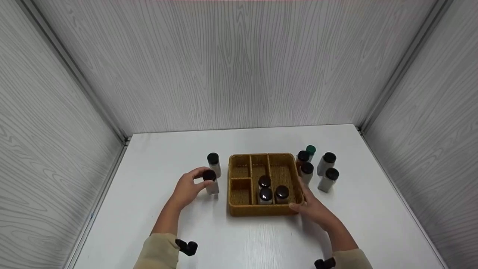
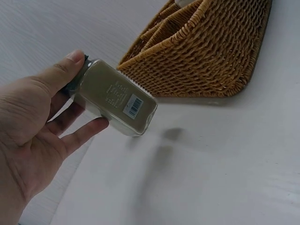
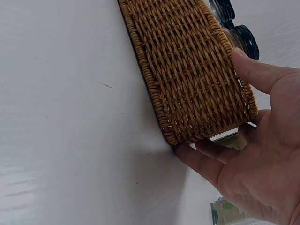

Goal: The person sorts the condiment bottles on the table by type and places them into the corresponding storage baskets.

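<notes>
My left hand [image 1: 188, 188] pinches a spice jar [image 2: 117, 96] by its black cap, thumb on one side and fingers on the other. The jar is square and clear, with pale contents and a barcode label; it stands left of the woven basket [image 1: 261, 210]. My right hand [image 1: 313, 207] grips the basket's front right corner, thumb over the rim and fingers along the side wall. The basket has several compartments. Two black-capped jars [image 1: 265, 195] stand in the middle one, and another jar [image 1: 282, 193] is in the right one.
Just behind the held jar stands another black-capped jar [image 1: 214, 164]. Right of the basket are several more jars [image 1: 328, 180], one with a green cap [image 1: 310, 149]. Grey wood-grain panels [image 1: 239, 67] enclose the white table [image 1: 254, 243] at the back and sides.
</notes>
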`<action>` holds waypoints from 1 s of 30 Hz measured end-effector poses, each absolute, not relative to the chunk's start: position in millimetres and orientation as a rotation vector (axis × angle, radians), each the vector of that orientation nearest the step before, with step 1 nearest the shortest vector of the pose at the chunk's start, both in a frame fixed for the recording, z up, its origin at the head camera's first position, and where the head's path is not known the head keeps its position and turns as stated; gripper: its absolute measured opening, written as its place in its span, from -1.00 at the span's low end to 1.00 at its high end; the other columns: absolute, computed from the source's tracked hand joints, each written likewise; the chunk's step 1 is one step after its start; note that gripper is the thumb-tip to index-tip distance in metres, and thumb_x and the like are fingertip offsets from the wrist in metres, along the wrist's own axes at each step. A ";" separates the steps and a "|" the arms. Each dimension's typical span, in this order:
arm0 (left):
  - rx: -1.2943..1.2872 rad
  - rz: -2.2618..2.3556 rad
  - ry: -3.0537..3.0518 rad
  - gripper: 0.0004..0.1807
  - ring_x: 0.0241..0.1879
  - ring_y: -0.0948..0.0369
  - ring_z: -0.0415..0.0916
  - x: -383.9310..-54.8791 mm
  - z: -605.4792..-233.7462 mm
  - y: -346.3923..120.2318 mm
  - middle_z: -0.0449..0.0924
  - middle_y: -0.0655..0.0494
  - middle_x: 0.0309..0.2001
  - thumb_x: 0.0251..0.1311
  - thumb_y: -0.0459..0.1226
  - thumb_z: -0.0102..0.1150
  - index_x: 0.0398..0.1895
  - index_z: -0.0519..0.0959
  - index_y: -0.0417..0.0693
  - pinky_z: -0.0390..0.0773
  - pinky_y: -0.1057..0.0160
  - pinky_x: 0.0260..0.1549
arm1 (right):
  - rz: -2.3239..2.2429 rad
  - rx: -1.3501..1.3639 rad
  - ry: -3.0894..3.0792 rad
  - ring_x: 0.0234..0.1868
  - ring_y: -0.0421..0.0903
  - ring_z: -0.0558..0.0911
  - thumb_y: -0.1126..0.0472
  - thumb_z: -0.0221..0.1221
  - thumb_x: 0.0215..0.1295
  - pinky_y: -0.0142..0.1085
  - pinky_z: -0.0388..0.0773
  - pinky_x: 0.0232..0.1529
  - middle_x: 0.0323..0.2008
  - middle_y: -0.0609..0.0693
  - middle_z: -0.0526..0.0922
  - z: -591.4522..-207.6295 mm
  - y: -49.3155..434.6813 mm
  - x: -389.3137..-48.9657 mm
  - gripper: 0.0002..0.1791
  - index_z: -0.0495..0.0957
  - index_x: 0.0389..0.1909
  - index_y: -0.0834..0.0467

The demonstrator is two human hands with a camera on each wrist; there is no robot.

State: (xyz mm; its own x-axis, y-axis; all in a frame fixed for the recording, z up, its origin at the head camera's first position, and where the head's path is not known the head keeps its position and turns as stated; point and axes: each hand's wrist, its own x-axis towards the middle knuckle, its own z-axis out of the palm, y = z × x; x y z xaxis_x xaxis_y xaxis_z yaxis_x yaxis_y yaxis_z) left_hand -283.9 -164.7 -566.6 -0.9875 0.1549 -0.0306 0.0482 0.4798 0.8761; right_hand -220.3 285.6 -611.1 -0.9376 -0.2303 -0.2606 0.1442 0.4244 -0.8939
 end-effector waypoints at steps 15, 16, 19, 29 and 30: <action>0.182 1.548 2.634 -0.35 0.52 -0.08 0.48 -280.3 -520.0 -142.9 0.63 -0.10 0.43 0.36 -0.09 0.48 0.49 0.56 0.02 0.48 -0.20 0.49 | -1.524 -0.083 2.342 0.78 0.33 -0.41 -0.09 0.36 0.50 0.43 -0.29 0.67 0.80 0.16 -0.44 -610.7 289.2 -221.6 0.23 -0.40 0.79 -0.25; 0.183 1.558 2.628 -0.35 0.53 -0.08 0.48 -280.2 -517.8 -140.4 0.63 -0.09 0.42 0.36 -0.09 0.48 0.49 0.56 0.03 0.47 -0.20 0.50 | -1.523 -0.082 2.344 0.78 0.33 -0.41 -0.09 0.36 0.50 0.44 -0.30 0.67 0.80 0.16 -0.44 -610.6 289.4 -221.8 0.23 -0.40 0.80 -0.25; 0.198 1.579 2.607 -0.35 0.53 -0.06 0.48 -281.1 -512.8 -132.5 0.65 -0.06 0.41 0.36 -0.08 0.49 0.48 0.56 0.04 0.46 -0.19 0.50 | -1.522 -0.081 2.346 0.78 0.33 -0.41 -0.09 0.35 0.51 0.45 -0.32 0.67 0.80 0.16 -0.45 -610.9 289.8 -222.6 0.22 -0.41 0.80 -0.23; 0.256 1.581 2.596 -0.37 0.45 -0.02 0.55 -283.6 -505.6 -108.3 0.67 -0.03 0.38 0.34 -0.06 0.50 0.46 0.59 0.10 0.56 -0.14 0.40 | -1.526 -0.083 2.346 0.78 0.33 -0.40 -0.10 0.36 0.49 0.43 -0.31 0.68 0.80 0.16 -0.44 -612.4 289.0 -223.8 0.24 -0.41 0.80 -0.23; 0.268 1.583 2.594 -0.36 0.44 -0.02 0.56 -284.0 -505.2 -106.0 0.66 -0.02 0.38 0.34 -0.06 0.50 0.46 0.59 0.10 0.56 -0.14 0.40 | -1.527 -0.085 2.344 0.78 0.32 -0.41 -0.10 0.37 0.49 0.43 -0.30 0.68 0.80 0.16 -0.44 -612.6 288.7 -223.9 0.24 -0.41 0.80 -0.23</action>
State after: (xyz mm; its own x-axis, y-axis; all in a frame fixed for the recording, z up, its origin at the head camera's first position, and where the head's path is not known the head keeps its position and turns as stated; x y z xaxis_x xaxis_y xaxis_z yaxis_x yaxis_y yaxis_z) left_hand -284.0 -106.0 -505.2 -0.9805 0.1962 0.0136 0.1018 0.4473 0.8886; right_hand -223.9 288.7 -612.6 -0.9399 -0.2327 -0.2498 0.1344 0.4202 -0.8974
